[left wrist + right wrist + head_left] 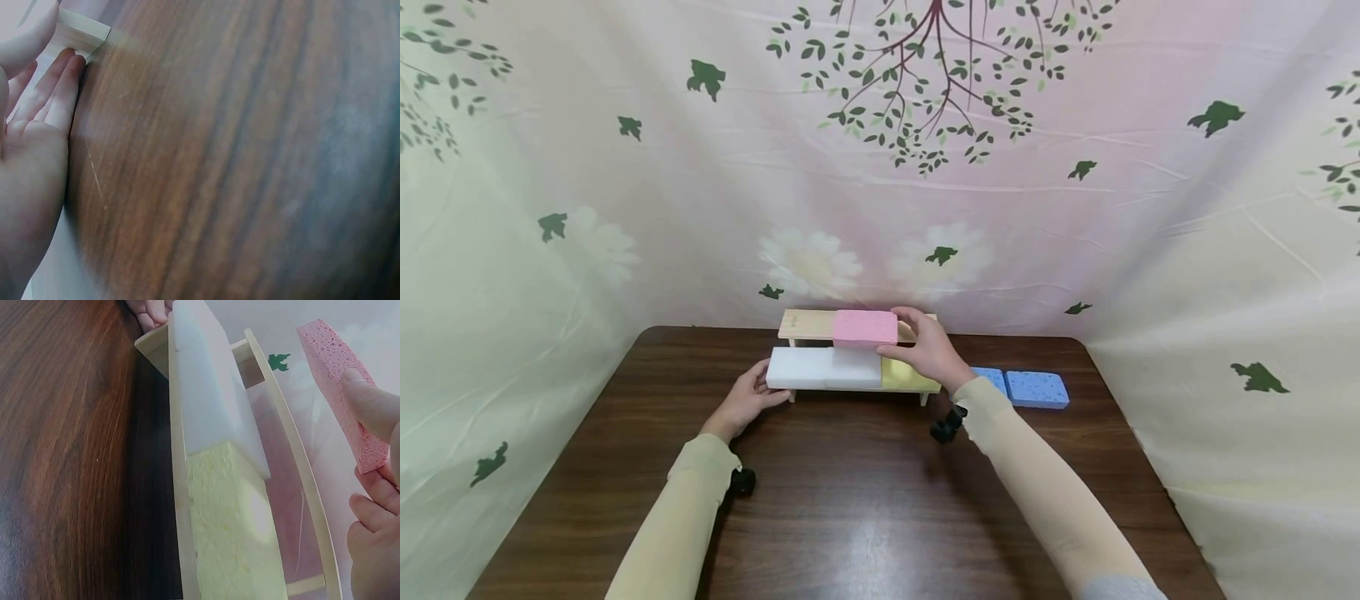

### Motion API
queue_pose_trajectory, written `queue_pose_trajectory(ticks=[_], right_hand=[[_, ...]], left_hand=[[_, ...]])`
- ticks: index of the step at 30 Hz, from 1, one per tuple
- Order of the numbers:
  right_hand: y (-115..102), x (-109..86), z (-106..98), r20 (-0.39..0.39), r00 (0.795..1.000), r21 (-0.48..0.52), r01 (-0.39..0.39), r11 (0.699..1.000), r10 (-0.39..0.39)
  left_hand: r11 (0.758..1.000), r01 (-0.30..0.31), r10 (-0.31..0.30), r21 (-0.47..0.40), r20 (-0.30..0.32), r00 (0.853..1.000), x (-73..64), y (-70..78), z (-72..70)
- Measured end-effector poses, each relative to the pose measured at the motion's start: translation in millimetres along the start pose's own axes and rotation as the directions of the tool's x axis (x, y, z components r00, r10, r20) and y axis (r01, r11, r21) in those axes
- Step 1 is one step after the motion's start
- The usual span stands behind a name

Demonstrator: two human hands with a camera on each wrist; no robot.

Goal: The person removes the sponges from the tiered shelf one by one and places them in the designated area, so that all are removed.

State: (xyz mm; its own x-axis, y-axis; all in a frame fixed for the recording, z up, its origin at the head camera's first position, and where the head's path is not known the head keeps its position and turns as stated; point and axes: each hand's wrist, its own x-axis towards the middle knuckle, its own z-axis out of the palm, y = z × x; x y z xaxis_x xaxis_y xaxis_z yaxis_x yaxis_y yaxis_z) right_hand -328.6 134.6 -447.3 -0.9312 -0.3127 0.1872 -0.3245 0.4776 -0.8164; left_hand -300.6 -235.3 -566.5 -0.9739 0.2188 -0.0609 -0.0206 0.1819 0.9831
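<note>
A pink sponge point(337, 381) is pinched between the thumb and fingers of my right hand point(934, 348), held above the upper board of a small two-tier wooden rack point(805, 323). My left hand point(747, 400) touches the left end of the rack, its fingers fairly straight beside the end piece point(87, 31) in the left wrist view. Two white blocks point(797, 367), smooth like melamine sponges, lie end to end on the lower tier. To their right on that tier sits a yellow sponge point(234, 525), partly hidden by my right hand in the head view.
Two blue sponges point(1037, 389) lie on the brown wooden table point(850, 483) to the right of the rack, one partly behind my right wrist. A printed cloth backdrop point(880, 208) hangs close behind the rack and along both sides.
</note>
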Motion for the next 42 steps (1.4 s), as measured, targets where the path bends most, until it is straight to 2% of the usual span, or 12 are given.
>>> queue_pose_trajectory(ticks=[14,25,29,36,42], right_hand=[[12.0,-21.2,-18.6,0.002,1.000,0.022,-0.012,1.000,0.012],[27.4,-38.7,-30.0,0.007,1.000,0.010,0.014,1.000,-0.014],[31.2,-45.5,-34.8,0.001,1.000,0.000,0.003,1.000,-0.003],[35.8,-59.7,-40.8,0.001,0.998,-0.022,-0.059,0.998,0.059],[37.3,-71.9,-45.6,-0.015,0.998,0.005,-0.055,0.998,0.055]], left_hand=[[1.000,0.003,-0.003,0.001,0.002,1.000,-1.0,2.6,0.5],[0.999,0.007,-0.007,0.033,-0.001,1.000,0.6,0.8,0.1],[1.000,0.001,-0.001,0.026,-0.005,1.000,0.9,-1.1,-0.3],[1.000,0.002,-0.002,0.009,0.000,1.000,0.8,-1.5,-1.7],[1.000,0.014,-0.013,0.025,-0.007,1.000,0.5,-0.9,-1.2]])
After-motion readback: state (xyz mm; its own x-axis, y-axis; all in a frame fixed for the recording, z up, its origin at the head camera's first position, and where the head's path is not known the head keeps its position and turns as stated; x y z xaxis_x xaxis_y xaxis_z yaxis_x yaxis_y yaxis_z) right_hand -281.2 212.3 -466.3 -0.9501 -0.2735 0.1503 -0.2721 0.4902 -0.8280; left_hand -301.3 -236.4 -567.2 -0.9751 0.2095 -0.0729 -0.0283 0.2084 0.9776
